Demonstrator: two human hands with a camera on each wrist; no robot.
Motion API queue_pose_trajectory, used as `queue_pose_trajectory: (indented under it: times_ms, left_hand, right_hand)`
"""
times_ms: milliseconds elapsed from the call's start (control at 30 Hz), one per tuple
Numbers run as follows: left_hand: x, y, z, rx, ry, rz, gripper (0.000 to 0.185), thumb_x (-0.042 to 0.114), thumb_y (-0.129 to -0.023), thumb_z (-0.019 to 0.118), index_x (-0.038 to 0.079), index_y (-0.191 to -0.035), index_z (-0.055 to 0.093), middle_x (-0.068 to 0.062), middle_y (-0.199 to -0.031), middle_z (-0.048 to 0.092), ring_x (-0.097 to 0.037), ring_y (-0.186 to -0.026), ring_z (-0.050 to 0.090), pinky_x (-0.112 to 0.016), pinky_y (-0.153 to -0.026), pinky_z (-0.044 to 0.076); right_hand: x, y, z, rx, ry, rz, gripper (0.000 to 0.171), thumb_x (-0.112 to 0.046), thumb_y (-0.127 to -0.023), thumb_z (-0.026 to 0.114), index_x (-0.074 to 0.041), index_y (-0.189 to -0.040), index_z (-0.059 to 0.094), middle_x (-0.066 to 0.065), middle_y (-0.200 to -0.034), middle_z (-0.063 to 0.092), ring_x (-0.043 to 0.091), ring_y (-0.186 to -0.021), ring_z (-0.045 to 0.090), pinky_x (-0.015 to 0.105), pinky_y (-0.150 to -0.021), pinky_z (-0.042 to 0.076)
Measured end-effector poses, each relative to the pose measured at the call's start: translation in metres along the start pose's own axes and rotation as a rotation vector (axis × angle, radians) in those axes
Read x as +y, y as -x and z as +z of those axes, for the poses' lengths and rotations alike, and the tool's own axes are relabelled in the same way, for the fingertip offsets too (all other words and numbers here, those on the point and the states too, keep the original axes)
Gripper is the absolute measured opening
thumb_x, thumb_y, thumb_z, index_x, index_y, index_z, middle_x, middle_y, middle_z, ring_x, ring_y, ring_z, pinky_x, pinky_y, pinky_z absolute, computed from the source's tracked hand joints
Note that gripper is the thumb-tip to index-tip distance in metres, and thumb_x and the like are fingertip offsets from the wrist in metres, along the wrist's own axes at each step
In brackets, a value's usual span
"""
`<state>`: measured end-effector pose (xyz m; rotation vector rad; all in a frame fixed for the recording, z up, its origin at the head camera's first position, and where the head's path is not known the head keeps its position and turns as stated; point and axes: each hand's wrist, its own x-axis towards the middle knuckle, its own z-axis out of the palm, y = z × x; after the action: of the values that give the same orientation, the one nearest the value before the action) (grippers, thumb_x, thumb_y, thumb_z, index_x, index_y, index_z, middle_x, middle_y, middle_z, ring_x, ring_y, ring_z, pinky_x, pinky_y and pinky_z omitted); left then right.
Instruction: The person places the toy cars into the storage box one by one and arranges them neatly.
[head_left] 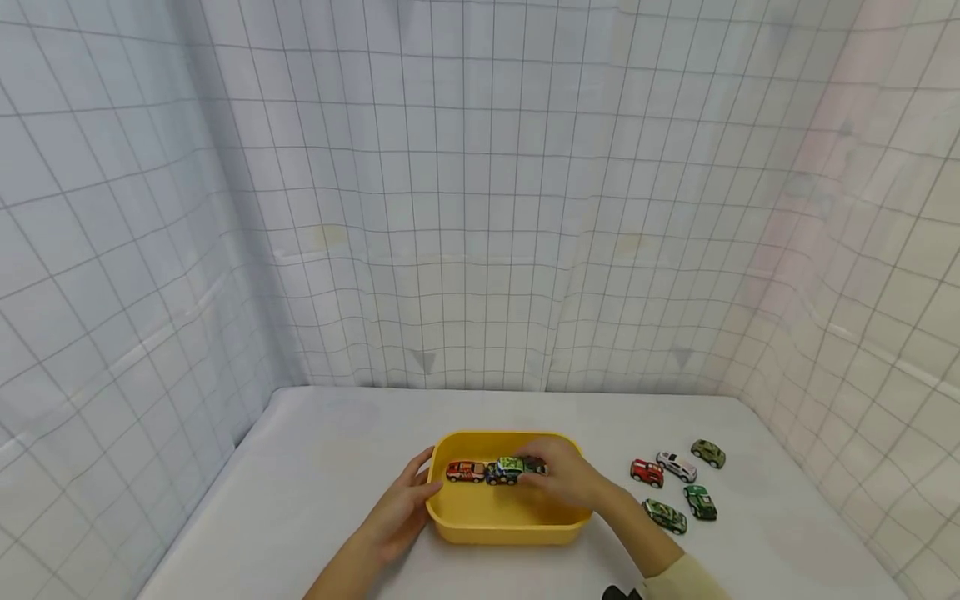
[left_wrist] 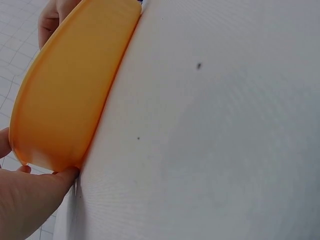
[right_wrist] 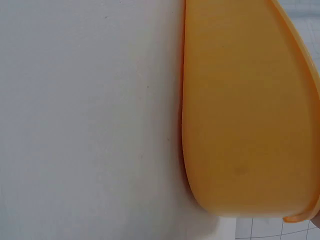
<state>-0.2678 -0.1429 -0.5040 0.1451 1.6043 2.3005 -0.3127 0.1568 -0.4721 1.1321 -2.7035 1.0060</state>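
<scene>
A yellow plastic bin [head_left: 510, 535] rests on the white table, its outer wall filling much of both wrist views. My left hand [head_left: 405, 504] grips its left end, thumb over the rim and fingers outside. Inside, an orange-red toy car [head_left: 466, 472] stands at the left, with a dark blue toy car [head_left: 492, 475] beside it. My right hand [head_left: 562, 473] reaches over the right side into the bin. Its thumb and fingers pinch a green toy car [head_left: 510, 464] near the blue one. A dark toy car [head_left: 535, 465] shows partly between the fingers, mostly hidden.
Right of the bin lie several toy cars: a red one [head_left: 647, 472], a white one [head_left: 677, 466], an olive one [head_left: 708, 452], a green one [head_left: 701, 502] and a camouflage one [head_left: 664, 517]. Grid-patterned white curtains [head_left: 480, 208] enclose the table [head_left: 330, 442] at the back and sides.
</scene>
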Motion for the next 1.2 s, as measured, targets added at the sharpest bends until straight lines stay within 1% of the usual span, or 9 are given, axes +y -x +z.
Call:
queue_pose_trajectory:
  times_ms: [100, 233, 433, 567, 667, 833, 933, 1033, 1200]
  left_hand:
    - [0.000, 0.000, 0.000, -0.001, 0.000, 0.002, 0.069, 0.003, -0.106, 0.047, 0.008, -0.165, 0.010, -0.033, -0.166, 0.010, -0.044, -0.149, 0.024, -0.054, -0.120, 0.026]
    - [0.000, 0.001, 0.001, 0.006, 0.000, 0.000, 0.068, 0.002, -0.106, 0.046, 0.008, -0.165, 0.011, -0.033, -0.165, 0.011, -0.044, -0.149, 0.025, -0.054, -0.120, 0.025]
    - [-0.001, 0.000, 0.002, 0.010, 0.005, -0.005, 0.069, 0.002, -0.106, 0.047, 0.007, -0.165, 0.010, -0.034, -0.165, 0.011, -0.045, -0.149, 0.025, -0.054, -0.119, 0.026]
    - [-0.001, 0.000, 0.002, 0.002, 0.009, -0.005, 0.070, 0.002, -0.106, 0.046, 0.007, -0.165, 0.009, -0.034, -0.165, 0.010, -0.045, -0.149, 0.025, -0.055, -0.119, 0.026]
    - [0.000, 0.000, 0.000, -0.002, 0.011, -0.007, 0.069, 0.002, -0.106, 0.045, 0.008, -0.165, 0.009, -0.033, -0.166, 0.010, -0.045, -0.149, 0.025, -0.054, -0.119, 0.027]
    - [0.000, -0.001, -0.001, -0.010, 0.012, -0.010, 0.069, 0.002, -0.107, 0.045, 0.009, -0.165, 0.009, -0.032, -0.166, 0.009, -0.044, -0.150, 0.023, -0.054, -0.119, 0.026]
    - [-0.001, -0.002, 0.000, -0.015, 0.011, -0.012, 0.069, 0.003, -0.107, 0.045, 0.009, -0.165, 0.008, -0.032, -0.166, 0.008, -0.045, -0.151, 0.020, -0.054, -0.120, 0.024]
    - [-0.002, -0.002, 0.000, -0.017, 0.011, -0.013, 0.069, 0.003, -0.107, 0.045, 0.009, -0.165, 0.007, -0.032, -0.166, 0.007, -0.045, -0.151, 0.019, -0.055, -0.120, 0.023]
    - [-0.002, -0.001, -0.001, -0.015, 0.014, -0.005, 0.069, 0.003, -0.107, 0.045, 0.009, -0.165, 0.008, -0.032, -0.166, 0.008, -0.044, -0.151, 0.019, -0.055, -0.120, 0.023]
  right_hand:
    - [-0.004, -0.003, 0.004, 0.004, 0.029, 0.011, 0.026, -0.018, -0.097, 0.075, -0.005, -0.120, 0.073, 0.000, -0.112, 0.072, 0.012, -0.100, 0.063, 0.037, -0.090, 0.055]
    - [-0.005, -0.008, 0.011, -0.002, 0.040, 0.026, 0.028, -0.019, -0.097, 0.075, -0.005, -0.121, 0.073, 0.001, -0.114, 0.072, 0.013, -0.102, 0.063, 0.037, -0.091, 0.055]
    - [-0.008, -0.015, 0.021, -0.040, 0.015, 0.043, 0.030, -0.022, -0.097, 0.075, -0.006, -0.122, 0.073, 0.000, -0.116, 0.072, 0.014, -0.107, 0.063, 0.039, -0.096, 0.053]
    - [-0.012, -0.024, 0.028, -0.080, -0.011, 0.084, 0.030, -0.025, -0.096, 0.077, -0.008, -0.121, 0.075, -0.006, -0.113, 0.071, 0.007, -0.103, 0.062, 0.034, -0.095, 0.053]
    - [-0.018, -0.034, 0.034, -0.096, -0.014, 0.104, 0.028, -0.025, -0.093, 0.080, -0.010, -0.117, 0.077, -0.012, -0.106, 0.071, 0.002, -0.096, 0.062, 0.028, -0.090, 0.054]
    - [-0.024, -0.048, 0.045, -0.103, 0.028, 0.073, 0.024, -0.024, -0.091, 0.082, -0.012, -0.111, 0.079, -0.014, -0.101, 0.072, 0.000, -0.092, 0.063, 0.025, -0.087, 0.054]
    - [-0.023, -0.051, 0.051, -0.108, 0.090, 0.051, 0.026, -0.025, -0.091, 0.082, -0.012, -0.114, 0.080, -0.013, -0.105, 0.073, 0.000, -0.097, 0.064, 0.025, -0.090, 0.053]
    - [-0.023, -0.053, 0.055, -0.113, 0.136, 0.041, 0.029, -0.027, -0.091, 0.082, -0.012, -0.115, 0.079, -0.012, -0.106, 0.074, 0.000, -0.098, 0.064, 0.024, -0.091, 0.053]
    - [-0.024, -0.054, 0.058, -0.124, 0.142, 0.033, 0.030, -0.028, -0.090, 0.083, -0.012, -0.114, 0.080, -0.012, -0.105, 0.074, 0.000, -0.096, 0.063, 0.023, -0.089, 0.053]
